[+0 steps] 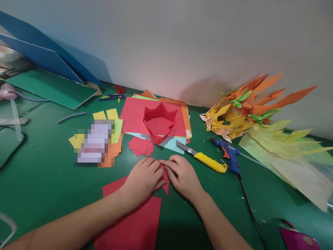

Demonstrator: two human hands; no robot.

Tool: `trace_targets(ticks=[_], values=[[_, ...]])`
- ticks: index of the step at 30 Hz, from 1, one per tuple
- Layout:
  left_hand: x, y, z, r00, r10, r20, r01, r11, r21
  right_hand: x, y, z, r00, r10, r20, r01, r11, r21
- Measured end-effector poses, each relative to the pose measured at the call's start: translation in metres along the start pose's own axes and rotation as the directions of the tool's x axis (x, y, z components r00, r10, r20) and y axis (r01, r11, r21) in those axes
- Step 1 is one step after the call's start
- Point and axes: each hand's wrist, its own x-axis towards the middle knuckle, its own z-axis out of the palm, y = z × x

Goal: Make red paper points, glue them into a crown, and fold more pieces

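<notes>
A small folded piece of red paper (165, 182) lies on the green table between my hands. My left hand (145, 173) bends over its left side, with the fingers closed on it. From the right, my right hand (182, 173) pinches the top of the same piece near the left fingertips. Part of the paper is hidden under the fingers. Below my left forearm rests a large red sheet (145, 222). Just beyond my hands is a loose pile of small red paper squares (142, 146). A red folded paper crown (160, 126) stands farther back on stacked coloured sheets (131, 113).
At right are a yellow utility knife (210, 162), blade exposed, a blue glue gun (230, 154) with its cord, and orange and yellow paper crowns (249, 107). A blurred-out phone-like object (95, 140) lies on coloured squares at left. Blue boards (44, 59) lean behind.
</notes>
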Motion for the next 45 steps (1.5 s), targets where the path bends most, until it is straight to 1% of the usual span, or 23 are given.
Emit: trace_targets(ticks=[6, 11, 14, 16, 18, 21, 25, 28, 31, 34, 37, 40, 43, 45], values=[[0.001, 0.000, -0.001, 0.999, 0.009, -0.036, -0.009, 1.000, -0.024, 0.000, -0.001, -0.008, 1.000, -0.007, -0.002, 0.007, 0.998, -0.065], [0.000, -0.001, -0.001, 1.000, -0.008, 0.010, 0.008, 0.999, -0.052, -0.002, 0.002, -0.013, 1.000, 0.010, -0.017, -0.011, 0.998, -0.057], [0.000, -0.002, 0.000, 0.999, -0.035, 0.021, 0.037, 0.995, -0.095, -0.003, 0.004, -0.012, 0.997, -0.003, -0.073, 0.002, 1.000, -0.010], [0.000, -0.003, 0.000, 0.998, -0.050, 0.024, 0.053, 0.991, -0.120, -0.003, 0.004, -0.010, 0.992, 0.017, -0.127, -0.012, 0.999, 0.037], [0.000, -0.004, 0.000, 0.998, -0.057, 0.023, 0.060, 0.988, -0.141, -0.003, 0.005, -0.008, 0.988, 0.047, -0.149, -0.037, 0.997, 0.074], [0.000, -0.005, 0.000, 0.998, -0.059, 0.016, 0.061, 0.984, -0.168, -0.003, 0.006, -0.008, 0.989, 0.051, -0.136, -0.041, 0.996, 0.080], [-0.002, -0.010, 0.003, 0.998, -0.063, -0.004, 0.060, 0.968, -0.245, -0.003, 0.005, -0.009, 0.996, -0.034, -0.078, 0.040, 0.996, 0.075], [-0.003, -0.017, 0.004, 0.990, -0.135, -0.039, 0.117, 0.946, -0.304, -0.002, 0.003, -0.009, 0.996, -0.091, -0.025, 0.092, 0.993, 0.077], [-0.004, -0.024, 0.003, 0.972, -0.229, -0.054, 0.201, 0.929, -0.311, -0.002, 0.003, -0.008, 0.996, -0.092, -0.013, 0.092, 0.993, 0.069], [-0.005, -0.027, 0.002, 0.963, -0.263, -0.049, 0.233, 0.914, -0.333, -0.002, 0.003, -0.007, 0.997, -0.083, 0.004, 0.083, 0.995, 0.051], [-0.004, -0.027, 0.003, 0.955, -0.293, -0.055, 0.245, 0.877, -0.413, -0.001, 0.002, -0.006, 0.992, -0.118, 0.040, 0.116, 0.992, 0.055], [-0.004, -0.026, 0.007, 0.936, -0.347, -0.057, 0.272, 0.818, -0.507, -0.001, 0.001, -0.005, 0.987, -0.157, 0.044, 0.154, 0.986, 0.067], [-0.003, -0.027, 0.010, 0.926, -0.376, -0.041, 0.288, 0.771, -0.567, -0.001, 0.001, -0.004, 0.990, -0.136, 0.026, 0.135, 0.989, 0.054], [-0.003, -0.027, 0.009, 0.923, -0.383, -0.032, 0.294, 0.758, -0.583, -0.002, 0.002, -0.003, 0.992, -0.121, 0.024, 0.120, 0.992, 0.043]])
